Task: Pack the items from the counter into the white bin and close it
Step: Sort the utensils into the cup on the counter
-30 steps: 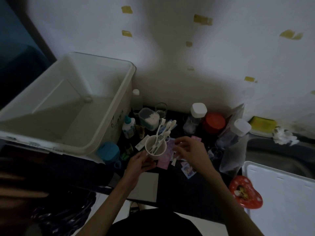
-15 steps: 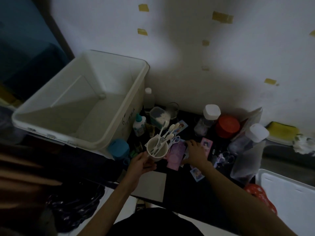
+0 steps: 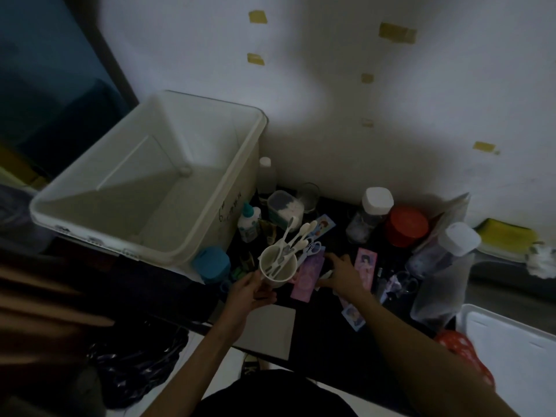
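Your left hand [image 3: 249,291] grips the cup [image 3: 278,266] at frame centre, bin [image 3: 210,236] open up-left of it and nearer this hand, while your right hand [image 3: 343,273] lies open-fingered on cards [image 3: 308,276].

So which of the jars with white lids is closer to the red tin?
The clear jar with the square white lid stands right beside the round red tin, on its left. The other white-lidded jar leans further right.
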`<state>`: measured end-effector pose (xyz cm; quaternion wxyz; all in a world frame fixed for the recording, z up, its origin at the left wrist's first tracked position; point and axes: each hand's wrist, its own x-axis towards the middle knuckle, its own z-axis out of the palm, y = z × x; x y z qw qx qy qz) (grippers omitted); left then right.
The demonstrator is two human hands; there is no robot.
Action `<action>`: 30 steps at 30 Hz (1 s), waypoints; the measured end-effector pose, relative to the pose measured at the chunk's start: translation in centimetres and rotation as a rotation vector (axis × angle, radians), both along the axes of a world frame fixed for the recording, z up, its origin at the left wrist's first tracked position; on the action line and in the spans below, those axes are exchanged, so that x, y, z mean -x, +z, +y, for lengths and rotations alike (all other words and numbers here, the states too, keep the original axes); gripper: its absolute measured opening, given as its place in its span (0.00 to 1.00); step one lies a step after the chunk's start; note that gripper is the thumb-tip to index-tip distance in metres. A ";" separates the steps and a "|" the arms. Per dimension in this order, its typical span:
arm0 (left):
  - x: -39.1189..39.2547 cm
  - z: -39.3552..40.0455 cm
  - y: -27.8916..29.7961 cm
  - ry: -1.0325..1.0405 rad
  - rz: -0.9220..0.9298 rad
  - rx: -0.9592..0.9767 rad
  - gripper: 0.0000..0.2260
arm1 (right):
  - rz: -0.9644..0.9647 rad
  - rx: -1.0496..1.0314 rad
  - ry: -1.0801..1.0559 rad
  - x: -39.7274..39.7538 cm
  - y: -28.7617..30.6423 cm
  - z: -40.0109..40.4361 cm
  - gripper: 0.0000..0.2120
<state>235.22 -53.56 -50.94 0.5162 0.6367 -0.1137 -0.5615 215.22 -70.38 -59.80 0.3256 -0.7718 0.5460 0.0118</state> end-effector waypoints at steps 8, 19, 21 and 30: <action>0.3 0.3 0.3 -0.003 -0.012 0.012 0.12 | -0.037 0.009 0.031 -0.2 -0.3 -0.3 0.24; 0.3 0.6 0.2 -0.007 -0.033 0.010 0.13 | -0.164 0.008 -0.047 1.3 1.5 -1.4 0.07; 0.4 0.6 0.2 -0.009 -0.032 0.009 0.13 | -0.187 0.064 -0.072 1.7 2.0 -1.4 0.05; 0.7 0.3 -0.1 -0.005 -0.006 -0.001 0.12 | -0.501 0.252 -0.225 2.8 11.6 2.8 0.04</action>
